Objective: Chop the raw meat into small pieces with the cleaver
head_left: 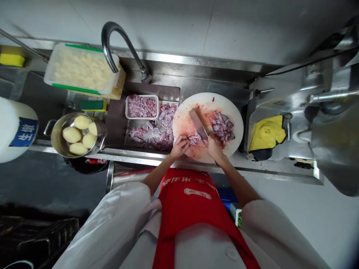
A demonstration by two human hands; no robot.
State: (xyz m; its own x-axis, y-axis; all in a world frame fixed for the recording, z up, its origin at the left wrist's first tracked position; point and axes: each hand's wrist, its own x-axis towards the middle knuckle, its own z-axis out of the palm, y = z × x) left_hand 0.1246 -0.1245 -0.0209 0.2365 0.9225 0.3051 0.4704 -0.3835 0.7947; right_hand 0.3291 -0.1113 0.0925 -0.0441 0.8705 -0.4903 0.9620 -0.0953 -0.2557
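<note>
On a round white cutting board (185, 108) smeared with blood, my right hand (213, 147) grips the handle of a cleaver (198, 123). Its broad blade slants up and to the left across the board. My left hand (180, 146), fingers bent in, holds the left end of a pinkish raw meat piece (194, 139) just beside the blade. A pile of darker raw meat pieces (222, 127) lies on the board right of the cleaver. Left of the board, a sink tray holds loose raw meat (165, 136) and a white basket (127, 108) filled with small cut meat.
A curved faucet (120, 31) rises behind the sink. At left stand a pot (56, 144) of peeled potatoes, a lidded plastic box (81, 69), a sponge (92, 105) and a white bucket (17, 112). To the right, a yellow cloth (266, 132) lies by metal equipment (331, 123).
</note>
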